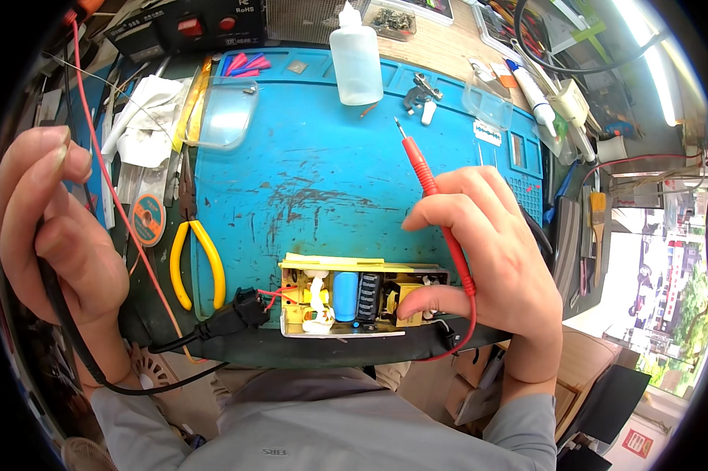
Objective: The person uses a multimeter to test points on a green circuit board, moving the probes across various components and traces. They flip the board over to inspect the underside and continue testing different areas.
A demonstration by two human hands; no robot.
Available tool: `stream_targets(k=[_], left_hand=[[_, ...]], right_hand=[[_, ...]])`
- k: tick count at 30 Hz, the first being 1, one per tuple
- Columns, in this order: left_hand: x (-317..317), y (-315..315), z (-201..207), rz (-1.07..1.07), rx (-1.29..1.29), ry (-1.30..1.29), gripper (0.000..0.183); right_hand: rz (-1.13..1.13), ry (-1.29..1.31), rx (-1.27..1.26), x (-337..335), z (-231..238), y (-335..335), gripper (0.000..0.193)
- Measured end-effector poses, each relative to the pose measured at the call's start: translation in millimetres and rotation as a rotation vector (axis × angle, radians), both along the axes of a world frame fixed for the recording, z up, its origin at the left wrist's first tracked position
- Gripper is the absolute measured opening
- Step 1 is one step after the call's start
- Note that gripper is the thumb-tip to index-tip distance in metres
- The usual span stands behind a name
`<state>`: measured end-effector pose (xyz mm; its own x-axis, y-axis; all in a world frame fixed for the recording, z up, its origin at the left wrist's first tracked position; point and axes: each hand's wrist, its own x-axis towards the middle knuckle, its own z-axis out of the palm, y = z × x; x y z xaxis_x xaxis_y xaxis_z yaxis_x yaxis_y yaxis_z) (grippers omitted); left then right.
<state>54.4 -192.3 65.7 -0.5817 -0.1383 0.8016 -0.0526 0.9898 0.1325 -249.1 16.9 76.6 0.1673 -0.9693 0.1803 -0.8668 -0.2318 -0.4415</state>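
My right hand [487, 243] grips a red test probe [438, 204], its metal tip pointing up and away over the blue mat. The thumb of that hand rests over the right end of an opened power supply board [346, 302], which carries a blue capacitor [344, 297] and sits at the near edge. Red wires run from its left end to a black power plug [244, 310]. My left hand [60, 228] is raised at the far left with curled fingers, and a black cable [67, 322] runs through it and down past the wrist.
Yellow-handled pliers [214, 259] lie left of the board, beside a solder wick spool [147, 220]. A plastic bottle [357, 63] stands at the back of the blue mat [314, 173]. A clear plastic box [227, 118] and a metal clamp-like part [423, 96] lie nearby. A red wire [103, 161] crosses the left side.
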Motion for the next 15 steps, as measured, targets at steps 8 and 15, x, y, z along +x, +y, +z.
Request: stream_targets(k=[8, 15], left_hand=[[-1, 1, -4, -0.012, 0.055, 0.079, 0.043], [-30, -29, 9, -0.295, -0.292, 0.176, 0.036]], right_hand=[[0.075, -0.108, -0.082, 5, 13, 6, 0.047], [0.155, 0.097, -0.068, 18, 20, 22, 0.023]])
